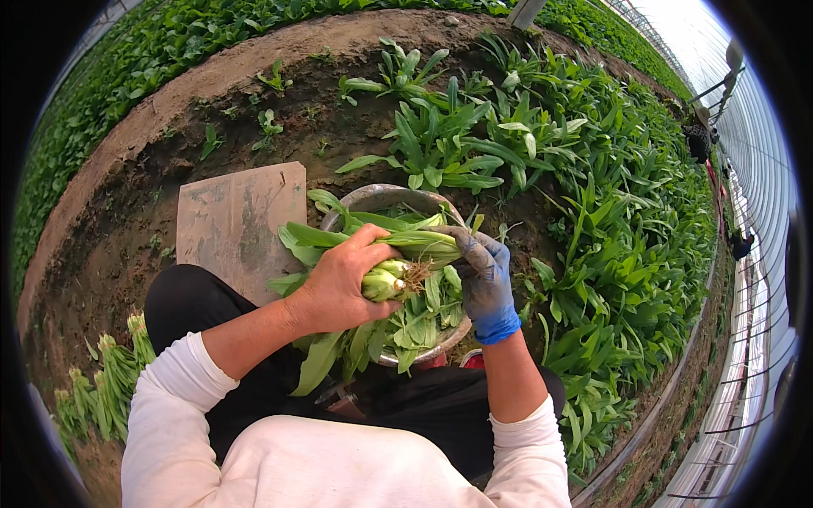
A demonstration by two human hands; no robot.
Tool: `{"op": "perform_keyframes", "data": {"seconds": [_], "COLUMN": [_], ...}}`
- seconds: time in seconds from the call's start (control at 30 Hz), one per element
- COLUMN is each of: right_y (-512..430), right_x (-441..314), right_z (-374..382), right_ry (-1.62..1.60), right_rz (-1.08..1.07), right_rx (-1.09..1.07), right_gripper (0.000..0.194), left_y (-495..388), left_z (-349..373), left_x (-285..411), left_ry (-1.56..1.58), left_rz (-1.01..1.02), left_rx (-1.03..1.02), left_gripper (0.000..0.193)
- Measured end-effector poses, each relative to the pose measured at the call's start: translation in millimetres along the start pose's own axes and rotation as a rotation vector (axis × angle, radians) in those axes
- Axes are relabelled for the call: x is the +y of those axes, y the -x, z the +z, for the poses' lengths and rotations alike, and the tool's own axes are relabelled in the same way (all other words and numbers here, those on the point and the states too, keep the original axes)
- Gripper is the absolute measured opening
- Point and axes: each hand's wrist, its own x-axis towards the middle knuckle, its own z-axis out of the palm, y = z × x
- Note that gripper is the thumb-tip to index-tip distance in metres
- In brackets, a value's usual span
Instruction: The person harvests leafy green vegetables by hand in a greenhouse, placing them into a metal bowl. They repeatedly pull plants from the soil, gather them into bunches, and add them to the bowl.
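My bare left hand [340, 282] is wrapped around a bunch of long-leaved greens [382, 284], the pale cut stem ends and some fine roots pointing right. My right hand [481, 273], in a soiled blue glove, grips the base of one more leafy plant [422, 244] lying along the top of the bunch. Both hands are above a round metal basin [406, 192] between my knees. Loose green leaves [416, 327] lie inside the basin. The bunch and my hands hide part of its rim.
A dirty flat board [244, 219] lies on the soil beyond my left knee. Several tied bundles of greens [111, 374] stand at lower left. Dense leafy plants [610, 254] grow to the right. Near the greenhouse wall at far right are dark figures [698, 140], too small to make out.
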Motion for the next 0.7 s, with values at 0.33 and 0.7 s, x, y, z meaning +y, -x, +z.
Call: {"op": "perform_keyframes", "data": {"seconds": [0.33,0.7], "right_y": [-23,6], "right_x": [-2,-5], "right_z": [-49,-15], "right_ry": [0.707,-0.176], "right_rz": [-0.204,0.142], "right_rx": [0.565,-0.061], "right_gripper": [0.023,0.044], "left_y": [19,12], "left_z": [6,7], "left_x": [5,-6], "left_ry": [-0.269,-0.740], "left_rz": [0.086,0.471], "left_rx": [0.115,0.329], "left_gripper": [0.049,0.038]}}
